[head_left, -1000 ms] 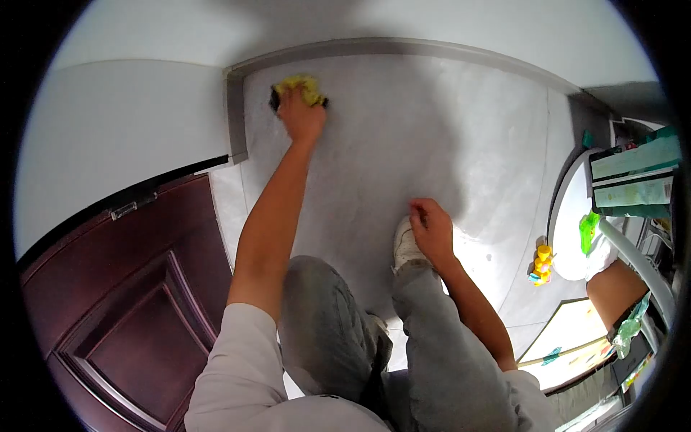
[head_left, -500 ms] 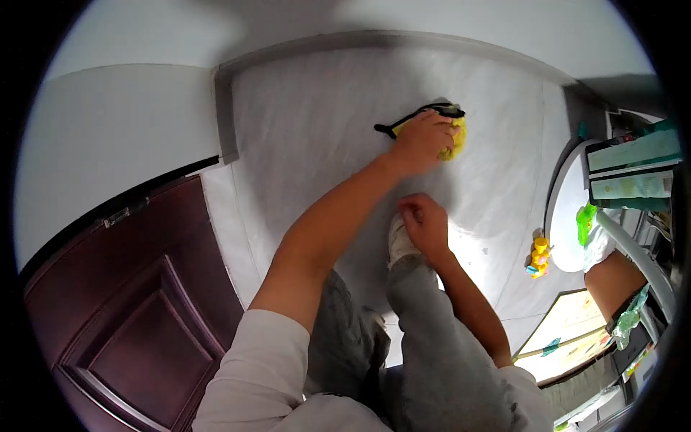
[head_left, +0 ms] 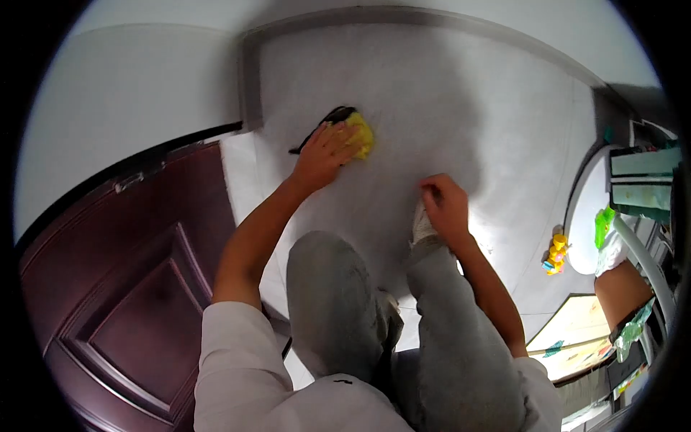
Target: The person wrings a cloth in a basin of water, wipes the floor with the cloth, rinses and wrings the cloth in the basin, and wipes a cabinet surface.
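Two bare hands in the head view. Left hand palm-down over a yellow and black cloth, with fingers slightly spread. Cloth flat on the grey floor, between the dark red door and the right hand. Right hand beside a pale shoe, curled loosely closed. Yellow toy farther right, on the floor.

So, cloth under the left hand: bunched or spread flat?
Bunched: the yellow cloth is a compact, rumpled wad under the left hand, its black edge trailing out on one side.
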Demonstrator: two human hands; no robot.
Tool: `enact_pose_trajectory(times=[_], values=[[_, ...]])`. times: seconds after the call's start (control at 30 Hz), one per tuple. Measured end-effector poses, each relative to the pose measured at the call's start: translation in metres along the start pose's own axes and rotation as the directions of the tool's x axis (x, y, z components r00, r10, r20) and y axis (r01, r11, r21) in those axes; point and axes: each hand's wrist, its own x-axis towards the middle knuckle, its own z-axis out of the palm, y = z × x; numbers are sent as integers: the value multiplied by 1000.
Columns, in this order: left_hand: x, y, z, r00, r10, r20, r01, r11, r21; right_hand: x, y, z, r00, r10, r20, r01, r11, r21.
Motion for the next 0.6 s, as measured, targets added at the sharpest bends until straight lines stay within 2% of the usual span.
enact_pose_trajectory(times=[0.07,0.1,0.2,0.23,0.33,0.47,0.6], values=[[-44,-3,-18,977,-185,103,176,980,96,-1,6,3,999,-18,-32,19,1000,9],[-75,-11,-11,965,-228,128,217,972,91,1,2,1,1000,-8,-17,8,1000,1],[-133,-3,-27,896,-428,119,425,904,50,5,-1,4,1000,23,-10,-23,1000,-14],[-149,-4,-27,875,-464,139,451,885,121,5,1,8,999,12,-33,-11,1000,23],[-169,-3,-20,802,-596,-43,589,801,-108,7,-4,12,1000,23,-16,-23,1000,18],[-160,-17,-23,774,-627,90,633,765,-120,5,-2,14,1000,-2,15,2,1000,-22],[-140,-31,-37,796,-561,226,598,787,-154,5,0,15,1000,-21,16,21,998,-52]])
